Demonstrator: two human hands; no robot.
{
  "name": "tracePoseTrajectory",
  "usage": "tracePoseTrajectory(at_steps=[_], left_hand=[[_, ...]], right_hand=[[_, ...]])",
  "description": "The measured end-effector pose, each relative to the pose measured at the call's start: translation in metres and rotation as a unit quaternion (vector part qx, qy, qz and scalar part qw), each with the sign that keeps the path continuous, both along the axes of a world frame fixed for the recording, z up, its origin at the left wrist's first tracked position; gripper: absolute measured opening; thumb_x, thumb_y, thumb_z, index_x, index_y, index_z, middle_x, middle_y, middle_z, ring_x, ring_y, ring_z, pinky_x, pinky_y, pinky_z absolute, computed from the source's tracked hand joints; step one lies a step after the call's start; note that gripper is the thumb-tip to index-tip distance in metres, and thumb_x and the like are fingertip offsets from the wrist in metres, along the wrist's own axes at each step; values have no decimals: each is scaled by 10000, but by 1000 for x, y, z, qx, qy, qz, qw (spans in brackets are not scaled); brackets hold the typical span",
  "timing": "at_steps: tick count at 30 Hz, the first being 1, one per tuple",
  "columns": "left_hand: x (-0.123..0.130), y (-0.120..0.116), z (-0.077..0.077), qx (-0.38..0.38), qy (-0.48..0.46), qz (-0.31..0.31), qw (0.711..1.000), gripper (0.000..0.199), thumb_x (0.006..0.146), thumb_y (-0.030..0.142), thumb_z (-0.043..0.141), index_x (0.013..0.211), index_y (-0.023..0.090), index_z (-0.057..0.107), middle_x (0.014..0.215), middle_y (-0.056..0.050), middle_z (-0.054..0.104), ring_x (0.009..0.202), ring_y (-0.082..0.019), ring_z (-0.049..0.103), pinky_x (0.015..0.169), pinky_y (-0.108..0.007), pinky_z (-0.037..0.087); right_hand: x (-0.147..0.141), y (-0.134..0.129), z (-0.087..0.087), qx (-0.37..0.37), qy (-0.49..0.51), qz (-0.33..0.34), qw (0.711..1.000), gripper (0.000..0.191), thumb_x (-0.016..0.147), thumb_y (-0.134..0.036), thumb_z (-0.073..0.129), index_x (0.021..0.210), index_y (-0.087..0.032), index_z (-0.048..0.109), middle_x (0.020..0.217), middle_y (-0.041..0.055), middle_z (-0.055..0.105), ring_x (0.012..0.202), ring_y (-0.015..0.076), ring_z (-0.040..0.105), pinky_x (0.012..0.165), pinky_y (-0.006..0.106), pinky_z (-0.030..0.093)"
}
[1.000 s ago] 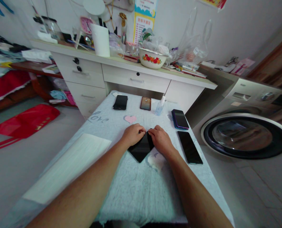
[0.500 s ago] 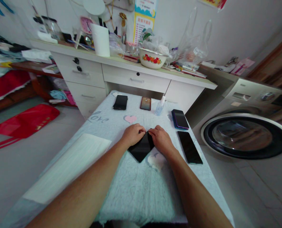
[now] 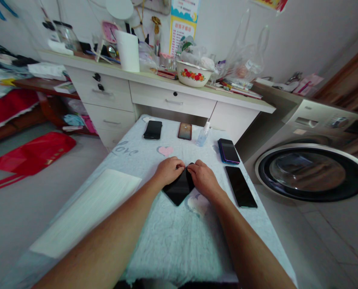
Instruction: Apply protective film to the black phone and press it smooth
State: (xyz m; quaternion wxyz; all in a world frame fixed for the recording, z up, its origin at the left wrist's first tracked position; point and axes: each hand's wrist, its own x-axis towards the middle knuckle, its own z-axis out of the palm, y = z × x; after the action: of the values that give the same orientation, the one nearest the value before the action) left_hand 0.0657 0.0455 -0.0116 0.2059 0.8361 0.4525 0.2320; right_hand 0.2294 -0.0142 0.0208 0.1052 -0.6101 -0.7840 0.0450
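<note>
A black smartphone [image 3: 179, 190] lies at a slant on the cloth-covered table [image 3: 172, 241], its dark glossy face up. My left hand [image 3: 170, 169] is closed at the phone's upper left edge, fingers curled and thumb near the top corner. On the other side, my right hand [image 3: 203, 176] is closed at the upper right edge, its fingertips pinched close to the same corner. Whether a thin film or anything else is between the fingertips cannot be made out. The fingers of both hands cover the phone's far end.
Right of my hands lie a black phone [image 3: 241, 187] and a stack of phones [image 3: 228, 151]. Farther back are a spray bottle [image 3: 203, 134], a brown phone [image 3: 185, 131] and a black phone [image 3: 152, 130]. A white sheet [image 3: 88, 212] lies left. A washing machine [image 3: 311, 120] stands right.
My right hand has shifted very slightly up and left at the phone's top corner. My left hand and the phone look unmoved.
</note>
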Motion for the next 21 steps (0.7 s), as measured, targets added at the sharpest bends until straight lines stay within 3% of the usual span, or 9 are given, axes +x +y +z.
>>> tracePoseTrajectory(at_steps=[21], left_hand=[[0,-1,-1,1,-12,-5,1000,178,824,226,559,861,213,733,845,-24,659,816,-162,611,729,-263,443]], right_hand=[[9,3,-2,11,-5,-17,1000,285,982,-228,423,1055,-217,699,925,60,588,911,164,562,799,238,377]])
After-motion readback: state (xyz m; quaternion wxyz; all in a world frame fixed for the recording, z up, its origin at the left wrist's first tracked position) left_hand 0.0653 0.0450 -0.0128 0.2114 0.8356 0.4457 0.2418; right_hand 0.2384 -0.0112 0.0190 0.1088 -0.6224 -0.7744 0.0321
